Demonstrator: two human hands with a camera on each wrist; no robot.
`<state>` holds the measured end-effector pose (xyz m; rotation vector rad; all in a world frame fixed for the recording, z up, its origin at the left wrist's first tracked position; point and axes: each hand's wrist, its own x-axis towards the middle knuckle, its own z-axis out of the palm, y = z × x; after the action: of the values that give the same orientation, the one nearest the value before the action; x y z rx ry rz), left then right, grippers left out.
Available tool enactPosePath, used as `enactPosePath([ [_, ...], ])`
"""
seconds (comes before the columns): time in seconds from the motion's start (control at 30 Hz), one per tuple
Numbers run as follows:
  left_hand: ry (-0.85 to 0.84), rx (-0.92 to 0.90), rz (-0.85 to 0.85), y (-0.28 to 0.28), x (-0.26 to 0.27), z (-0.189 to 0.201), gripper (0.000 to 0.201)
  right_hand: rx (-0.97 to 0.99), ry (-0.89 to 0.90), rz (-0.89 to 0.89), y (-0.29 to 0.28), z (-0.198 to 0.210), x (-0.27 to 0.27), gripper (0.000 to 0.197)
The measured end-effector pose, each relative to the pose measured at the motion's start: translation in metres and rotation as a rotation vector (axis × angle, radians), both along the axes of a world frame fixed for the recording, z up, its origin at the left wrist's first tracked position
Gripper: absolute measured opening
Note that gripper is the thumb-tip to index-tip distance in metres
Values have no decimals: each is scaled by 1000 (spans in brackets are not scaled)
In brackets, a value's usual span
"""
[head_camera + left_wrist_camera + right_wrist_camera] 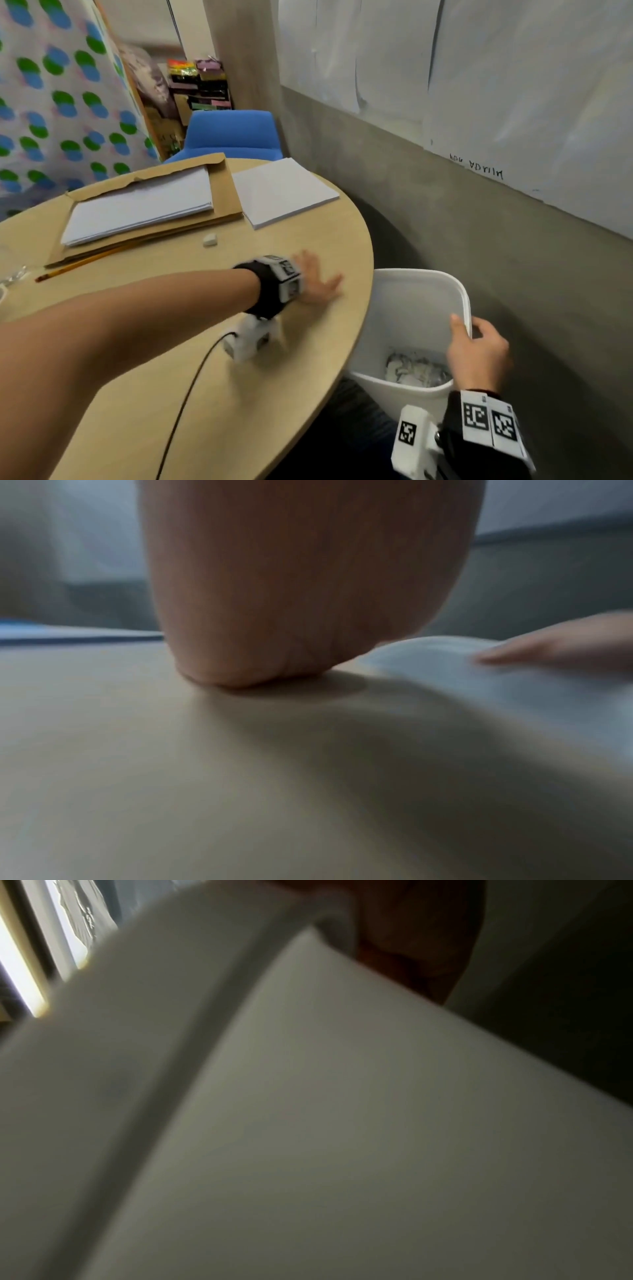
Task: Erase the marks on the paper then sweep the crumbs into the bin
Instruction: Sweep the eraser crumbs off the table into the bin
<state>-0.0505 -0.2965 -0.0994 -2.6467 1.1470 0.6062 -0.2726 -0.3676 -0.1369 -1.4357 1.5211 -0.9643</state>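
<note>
My left hand (320, 282) lies flat on the round wooden table (239, 394), fingers straight and spread, close to the right edge; it is blurred. Its heel presses the tabletop (103, 750) in the left wrist view. Below that edge a white bin (407, 308) is held tilted against the table, with crumpled scraps at its bottom. My right hand (478, 349) grips the bin's right rim, thumb inside, fingers outside. The bin wall (342, 1123) fills the right wrist view. A white eraser (210, 239) sits mid-table. White paper (284, 192) lies at the far edge. Crumbs are too small to see.
A stack of sheets (137, 205) rests on a brown envelope (226, 192), with a pencil (82, 263) beside it. A blue chair (233, 133) stands behind the table. A grey wall (479, 222) runs close along the right. A black cable (191, 387) crosses the table's near side.
</note>
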Motion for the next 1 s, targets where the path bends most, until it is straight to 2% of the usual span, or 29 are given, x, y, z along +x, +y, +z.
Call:
enactPosePath([
  [0.07, 208, -95, -190, -9, -61, 12, 68, 7, 5, -2, 1, 0, 0, 29],
  [0.1, 340, -83, -273, -11, -85, 21, 59, 5, 2, -2, 2, 0, 0, 29],
  [0.17, 602, -91, -358, -12, -112, 40, 55, -10, -2, 2, 3, 1, 0, 30],
  [0.2, 635, -142, -353, -12, -109, 45, 56, -14, -5, 3, 4, 1, 0, 30],
  [0.27, 550, -289, -245, -11, -86, 48, 53, -3, -6, 2, 5, -1, 0, 30],
  [0.33, 389, -366, -91, -9, -47, 42, 50, 8, -10, 5, 6, -2, 0, 29],
  [0.43, 74, -162, 84, -9, 43, 15, 58, 3, -29, 9, 6, -2, -1, 28],
  [0.5, -10, -65, 117, -6, 75, 1, 61, 3, -29, 9, 7, -1, -3, 28],
  [0.57, 9, -137, 31, -5, 52, -4, 61, -3, -20, 7, 7, -1, -5, 28],
  [0.63, 105, -216, -68, -5, -3, 2, 66, -4, -19, -4, 6, 0, -7, 28],
  [0.7, 305, -186, -189, -7, -61, 17, 63, -1, -16, -9, 6, 1, -8, 29],
  [0.77, 592, -90, -245, -10, -97, 43, 56, 2, -14, -9, 8, 2, -7, 29],
  [0.83, 768, -228, -173, -10, -106, 65, 55, -7, -18, 0, 10, 3, -6, 29],
  [0.87, 747, -335, -95, -7, -101, 72, 55, -12, -16, 6, 11, 2, -6, 28],
  [0.93, 505, -473, 32, 6, -67, 68, 53, -19, -3, 14, 13, 0, -5, 28],
  [1.0, 226, -372, 126, 31, -16, 47, 57, -21, -4, 16, 15, -3, -6, 29],
])
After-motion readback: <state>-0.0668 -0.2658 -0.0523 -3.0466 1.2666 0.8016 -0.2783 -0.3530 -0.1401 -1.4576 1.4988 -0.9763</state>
